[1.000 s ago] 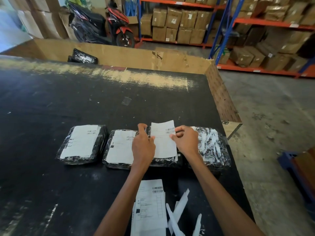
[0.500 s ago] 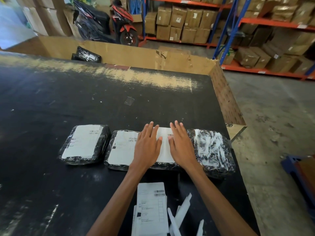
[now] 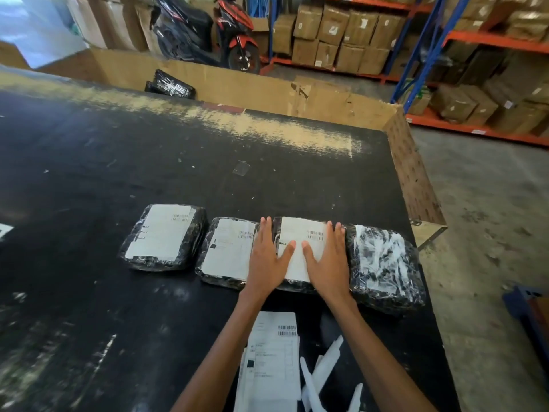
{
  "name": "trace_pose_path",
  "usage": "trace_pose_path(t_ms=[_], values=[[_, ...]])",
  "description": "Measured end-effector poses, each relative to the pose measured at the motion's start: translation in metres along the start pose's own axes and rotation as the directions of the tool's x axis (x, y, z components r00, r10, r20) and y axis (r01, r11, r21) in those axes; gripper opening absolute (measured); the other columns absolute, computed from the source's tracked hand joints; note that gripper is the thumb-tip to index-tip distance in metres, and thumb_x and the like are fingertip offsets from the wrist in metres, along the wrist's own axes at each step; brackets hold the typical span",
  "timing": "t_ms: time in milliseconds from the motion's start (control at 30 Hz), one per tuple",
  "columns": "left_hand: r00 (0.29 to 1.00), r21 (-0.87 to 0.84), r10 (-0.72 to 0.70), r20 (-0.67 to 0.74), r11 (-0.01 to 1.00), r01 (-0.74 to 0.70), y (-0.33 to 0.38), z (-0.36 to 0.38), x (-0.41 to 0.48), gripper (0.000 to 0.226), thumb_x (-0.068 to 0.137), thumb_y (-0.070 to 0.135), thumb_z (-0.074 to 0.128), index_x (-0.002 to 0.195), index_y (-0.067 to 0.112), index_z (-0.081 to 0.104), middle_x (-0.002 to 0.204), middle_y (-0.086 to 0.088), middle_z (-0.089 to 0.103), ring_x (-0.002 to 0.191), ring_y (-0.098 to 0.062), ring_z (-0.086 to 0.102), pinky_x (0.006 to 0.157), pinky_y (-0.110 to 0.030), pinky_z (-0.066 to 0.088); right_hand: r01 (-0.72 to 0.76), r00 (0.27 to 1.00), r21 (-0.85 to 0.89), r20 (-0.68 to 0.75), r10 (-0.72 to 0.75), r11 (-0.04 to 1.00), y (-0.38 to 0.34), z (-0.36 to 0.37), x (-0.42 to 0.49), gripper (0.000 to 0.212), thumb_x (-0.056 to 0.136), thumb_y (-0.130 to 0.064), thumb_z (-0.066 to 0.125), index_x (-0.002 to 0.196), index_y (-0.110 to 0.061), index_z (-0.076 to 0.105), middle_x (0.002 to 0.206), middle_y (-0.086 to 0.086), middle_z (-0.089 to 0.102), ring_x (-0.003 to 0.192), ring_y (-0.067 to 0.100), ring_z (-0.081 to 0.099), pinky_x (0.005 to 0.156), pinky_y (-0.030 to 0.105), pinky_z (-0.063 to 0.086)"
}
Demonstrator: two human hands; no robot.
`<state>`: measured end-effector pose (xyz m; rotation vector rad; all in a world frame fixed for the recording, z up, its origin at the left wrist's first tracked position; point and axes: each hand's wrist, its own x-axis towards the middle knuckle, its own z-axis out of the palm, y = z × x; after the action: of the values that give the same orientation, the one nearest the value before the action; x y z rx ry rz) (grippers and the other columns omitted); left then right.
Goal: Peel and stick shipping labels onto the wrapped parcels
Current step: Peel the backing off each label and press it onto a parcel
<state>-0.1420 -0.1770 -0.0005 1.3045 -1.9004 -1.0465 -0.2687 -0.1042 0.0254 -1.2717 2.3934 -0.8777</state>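
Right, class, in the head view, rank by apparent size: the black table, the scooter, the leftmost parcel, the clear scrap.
1. black table
2. scooter and leftmost parcel: alike in view; the scooter is merely farther away
3. clear scrap

1 s back: label pinched in both my hands, lifted over third parcel. 0.5 s back: laid down, my palms side by side on its middle. Now: my left hand and right hand flat, slid apart to its side edges, centre uncovered
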Motion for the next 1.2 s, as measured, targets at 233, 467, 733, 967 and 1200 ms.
trace_pose_path(t_ms=[233,467,733,967,1200], values=[[0.995,-0.19,-0.088,0.041,0.977,0.095,0.002,-0.003,-0.001,0.077,0.101,0.034,0.063,0.164,0.015,0.023,0.157,-0.003,0.05,0.144,-0.019,0.047,0.116,-0.027,0.037,-0.179,0.982,0.192,-0.021,0.187,0.965,-0.004,0.002,0.004,0.092,0.092,-0.049,0.067,0.162,-0.01,0.02,0.155,0.013,0.05,0.142,0.031,0.048,0.114,0.045,0.044],[1.0,-0.297,-0.002,-0.007,0.955,0.0,0.023,-0.03,0.003,0.065,0.102,0.029,0.061,0.16,0.023,0.032,0.139,0.005,0.065,0.124,-0.01,0.062,0.108,-0.03,0.05,-0.093,0.989,0.288,-0.083,0.121,0.953,-0.034,-0.023,0.011,0.08,0.095,-0.031,0.07,0.161,-0.018,0.026,0.156,0.007,0.05,0.14,0.027,0.051,0.112,0.045,0.047],[0.998,-0.189,0.011,-0.063,0.982,-0.022,0.007,-0.12,0.038,0.054,0.105,0.03,0.056,0.156,0.022,0.041,0.13,0.001,0.071,0.107,-0.015,0.072,0.082,-0.026,0.06,-0.053,0.999,0.365,0.028,0.046,0.929,-0.098,0.015,0.029,0.085,0.095,-0.029,0.068,0.163,-0.022,0.016,0.162,0.003,0.042,0.141,0.028,0.05,0.107,0.05,0.052],[0.995,-0.114,-0.093,-0.023,0.989,0.09,-0.043,-0.148,0.03,0.042,0.107,0.025,0.054,0.148,0.021,0.051,0.124,0.01,0.065,0.111,-0.009,0.064,0.091,-0.022,0.052,-0.071,0.983,0.243,0.18,0.027,0.967,-0.118,0.078,0.012,0.082,0.101,-0.026,0.059,0.164,-0.012,0.009,0.172,0.008,0.016,0.156,0.028,0.025,0.124,0.044,0.028],[0.991,0.058,-0.127,-0.029,0.99,0.129,-0.047,-0.147,0.036,0.06,0.106,0.028,0.055,0.159,0.01,0.034,0.158,-0.008,0.047,0.143,-0.021,0.045,0.114,-0.029,0.036,-0.007,0.977,0.241,0.21,-0.046,0.97,-0.109,0.074,0.002,0.08,0.103,-0.03,0.055,0.164,-0.011,0.007,0.173,0.008,0.006,0.158,0.026,0.017,0.126,0.048,0.026]])
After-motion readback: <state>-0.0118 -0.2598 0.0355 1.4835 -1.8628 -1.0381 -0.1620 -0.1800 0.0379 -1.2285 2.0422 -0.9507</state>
